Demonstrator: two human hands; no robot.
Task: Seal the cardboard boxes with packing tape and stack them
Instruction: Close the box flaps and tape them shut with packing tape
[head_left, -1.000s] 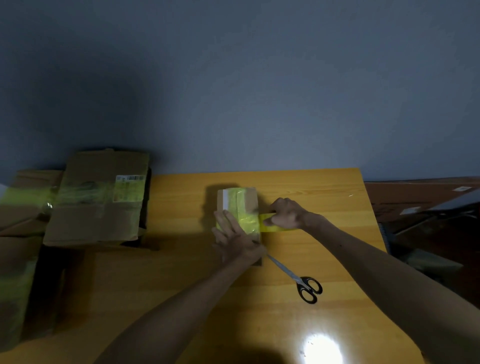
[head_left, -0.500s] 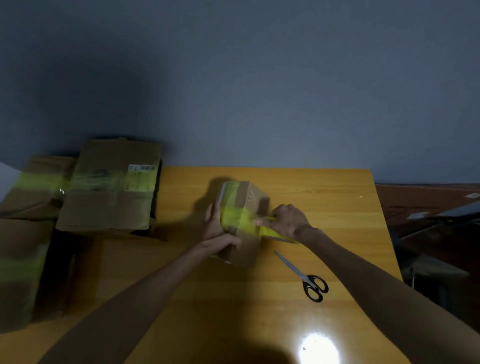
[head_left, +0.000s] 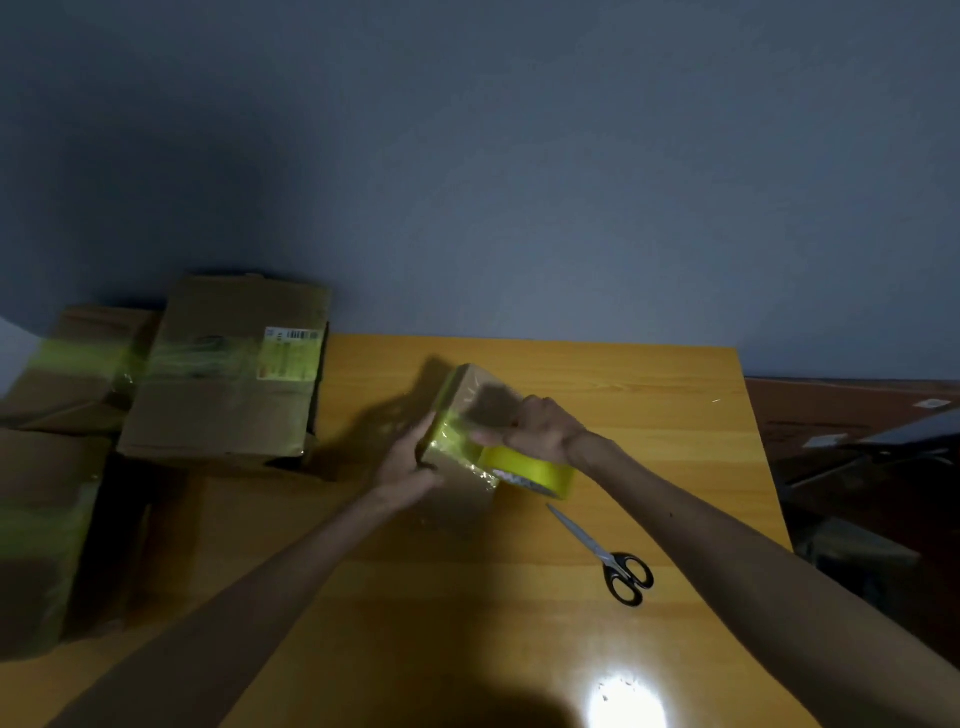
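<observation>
A small cardboard box (head_left: 480, 387) is tilted up off the yellow wooden table (head_left: 649, 415), with a band of yellow tape across it. My left hand (head_left: 410, 460) grips the box's left side from below. My right hand (head_left: 540, 428) holds the yellow tape roll (head_left: 530, 470) against the box's right side, with tape running from the roll onto the box. The box's lower part is blurred.
Black-handled scissors (head_left: 608, 553) lie on the table to the right of the box. A large taped cardboard box (head_left: 228, 374) sits at the table's left end, with more taped boxes (head_left: 47, 499) beside and below it. A wall stands behind the table.
The box was lying flat under my left palm; it has been lifted and turned on edge. My right hand has carried the tape roll round its right side.
</observation>
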